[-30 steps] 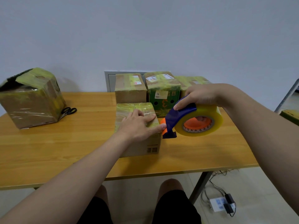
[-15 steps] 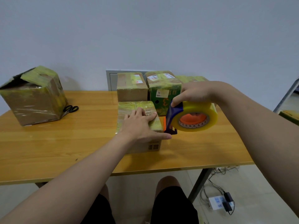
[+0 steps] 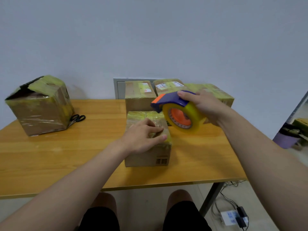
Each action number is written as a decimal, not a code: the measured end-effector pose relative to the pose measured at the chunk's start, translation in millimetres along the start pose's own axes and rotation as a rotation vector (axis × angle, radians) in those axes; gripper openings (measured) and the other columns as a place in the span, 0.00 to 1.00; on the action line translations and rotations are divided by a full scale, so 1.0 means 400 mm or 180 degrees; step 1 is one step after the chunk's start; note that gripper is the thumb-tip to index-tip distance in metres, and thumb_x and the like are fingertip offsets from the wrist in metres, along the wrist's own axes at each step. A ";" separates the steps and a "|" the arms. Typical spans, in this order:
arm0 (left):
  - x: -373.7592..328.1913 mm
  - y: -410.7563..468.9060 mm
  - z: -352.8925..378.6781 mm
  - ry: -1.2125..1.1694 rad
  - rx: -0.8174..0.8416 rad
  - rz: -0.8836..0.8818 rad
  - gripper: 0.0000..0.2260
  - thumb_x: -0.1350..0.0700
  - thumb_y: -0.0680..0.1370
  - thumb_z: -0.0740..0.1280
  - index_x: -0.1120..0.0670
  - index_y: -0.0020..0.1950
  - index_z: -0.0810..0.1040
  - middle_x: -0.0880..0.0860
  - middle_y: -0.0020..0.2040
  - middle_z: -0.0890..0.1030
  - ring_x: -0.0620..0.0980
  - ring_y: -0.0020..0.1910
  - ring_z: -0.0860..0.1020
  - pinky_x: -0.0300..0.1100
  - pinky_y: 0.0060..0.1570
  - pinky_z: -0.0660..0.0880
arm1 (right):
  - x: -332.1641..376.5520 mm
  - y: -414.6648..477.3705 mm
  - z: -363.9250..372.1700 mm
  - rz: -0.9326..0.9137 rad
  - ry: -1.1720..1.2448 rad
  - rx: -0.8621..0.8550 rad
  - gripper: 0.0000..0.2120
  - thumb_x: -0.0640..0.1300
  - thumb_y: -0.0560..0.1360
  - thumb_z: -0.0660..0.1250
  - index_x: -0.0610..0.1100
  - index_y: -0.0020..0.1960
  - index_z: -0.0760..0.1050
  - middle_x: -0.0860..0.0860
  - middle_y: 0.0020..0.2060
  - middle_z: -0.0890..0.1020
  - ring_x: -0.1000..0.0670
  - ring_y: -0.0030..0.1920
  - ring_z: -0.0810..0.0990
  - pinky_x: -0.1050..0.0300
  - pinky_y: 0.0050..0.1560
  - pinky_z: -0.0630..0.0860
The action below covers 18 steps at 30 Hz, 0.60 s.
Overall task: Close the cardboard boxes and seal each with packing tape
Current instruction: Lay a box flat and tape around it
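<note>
box (image 3: pixel 148 157), cardboard glazed with yellowish tape, under loose left grip (image 3: pixel 141 137); right grip (image 3: pixel 203 105) clasps tape dispenser (image 3: pixel 179 114)

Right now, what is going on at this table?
A person is taping boxes. The left hand rests on a small box on the table; the right hand holds a tape dispenser in the air beside it. Three taped boxes stand behind. A bigger box at left gapes on top, scissors beside it.
</note>
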<state>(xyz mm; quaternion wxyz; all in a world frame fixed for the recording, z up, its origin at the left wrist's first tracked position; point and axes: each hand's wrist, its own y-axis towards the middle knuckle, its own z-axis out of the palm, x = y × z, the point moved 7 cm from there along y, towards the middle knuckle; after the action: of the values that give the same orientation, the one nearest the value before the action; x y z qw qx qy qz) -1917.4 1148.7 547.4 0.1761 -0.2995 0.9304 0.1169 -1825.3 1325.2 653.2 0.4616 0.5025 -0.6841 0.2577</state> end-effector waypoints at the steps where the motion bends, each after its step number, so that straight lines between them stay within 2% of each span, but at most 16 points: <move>1: 0.001 -0.005 -0.004 -0.0034 -0.0009 0.0137 0.31 0.25 0.77 0.55 0.39 0.74 0.76 0.43 0.66 0.72 0.45 0.64 0.72 0.48 0.66 0.73 | -0.009 0.004 0.027 0.0009 0.0218 0.0029 0.18 0.59 0.78 0.70 0.43 0.46 0.85 0.46 0.39 0.88 0.49 0.36 0.85 0.56 0.39 0.79; 3: 0.010 -0.017 -0.015 -0.0189 0.0052 0.0396 0.27 0.28 0.79 0.58 0.41 0.70 0.81 0.42 0.65 0.75 0.41 0.63 0.73 0.44 0.62 0.75 | -0.026 0.019 0.071 -0.0011 0.0494 -0.0053 0.20 0.59 0.79 0.69 0.42 0.48 0.85 0.43 0.42 0.88 0.48 0.39 0.85 0.56 0.42 0.79; 6: 0.033 -0.037 -0.039 -0.0644 0.0163 0.0603 0.21 0.35 0.81 0.62 0.46 0.59 0.88 0.39 0.65 0.79 0.37 0.62 0.76 0.39 0.57 0.75 | -0.040 0.043 0.128 -0.0071 0.0893 -0.0261 0.20 0.58 0.80 0.67 0.41 0.48 0.86 0.44 0.41 0.88 0.48 0.39 0.86 0.54 0.45 0.81; 8: 0.048 -0.050 -0.051 -0.0902 0.0142 0.0622 0.16 0.40 0.82 0.65 0.47 0.56 0.89 0.39 0.64 0.82 0.37 0.62 0.78 0.41 0.57 0.77 | -0.040 0.056 0.170 -0.0154 0.1065 -0.0300 0.18 0.56 0.82 0.65 0.43 0.50 0.85 0.45 0.42 0.88 0.48 0.42 0.86 0.53 0.47 0.81; 10: 0.062 -0.059 -0.057 -0.1030 -0.0017 0.0541 0.14 0.42 0.83 0.66 0.46 0.55 0.89 0.40 0.60 0.85 0.38 0.59 0.81 0.47 0.57 0.79 | -0.028 0.062 0.211 -0.0257 0.1175 -0.0354 0.16 0.54 0.83 0.63 0.45 0.49 0.85 0.49 0.39 0.88 0.51 0.40 0.86 0.57 0.44 0.80; 12: 0.063 -0.073 -0.074 -0.0807 -0.0600 0.0535 0.17 0.40 0.82 0.64 0.47 0.49 0.90 0.41 0.49 0.87 0.41 0.49 0.84 0.51 0.47 0.81 | -0.018 0.064 0.248 -0.0306 0.1297 -0.0541 0.16 0.52 0.83 0.63 0.45 0.44 0.83 0.51 0.33 0.86 0.53 0.34 0.84 0.61 0.37 0.78; 14: 0.048 -0.105 -0.106 -0.0579 -0.1534 0.0587 0.22 0.40 0.82 0.63 0.50 0.39 0.88 0.44 0.35 0.85 0.45 0.35 0.82 0.52 0.34 0.77 | -0.021 0.065 0.270 -0.0375 0.1375 -0.0831 0.16 0.50 0.82 0.65 0.45 0.39 0.80 0.54 0.28 0.82 0.56 0.29 0.79 0.61 0.34 0.75; 16: 0.017 -0.144 -0.126 -0.0624 -0.2336 0.0621 0.24 0.43 0.83 0.63 0.53 0.33 0.84 0.45 0.29 0.81 0.45 0.28 0.78 0.50 0.27 0.73 | -0.028 0.068 0.284 -0.0499 0.1399 -0.1004 0.14 0.49 0.82 0.66 0.45 0.40 0.79 0.56 0.28 0.81 0.58 0.31 0.79 0.61 0.35 0.75; 18: -0.030 -0.161 -0.117 -0.0659 -0.2770 0.0679 0.25 0.45 0.85 0.62 0.53 0.30 0.81 0.45 0.27 0.78 0.44 0.25 0.74 0.44 0.24 0.70 | -0.031 0.067 0.291 -0.0593 0.1472 -0.1063 0.13 0.49 0.82 0.67 0.45 0.40 0.78 0.58 0.28 0.81 0.61 0.31 0.79 0.65 0.34 0.74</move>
<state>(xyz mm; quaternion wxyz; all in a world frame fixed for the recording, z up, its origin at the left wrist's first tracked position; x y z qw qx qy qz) -1881.7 1088.5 587.5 0.1130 -0.2349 0.7979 0.5435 -1892.6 1245.5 593.6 0.7031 0.4082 -0.5446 0.2059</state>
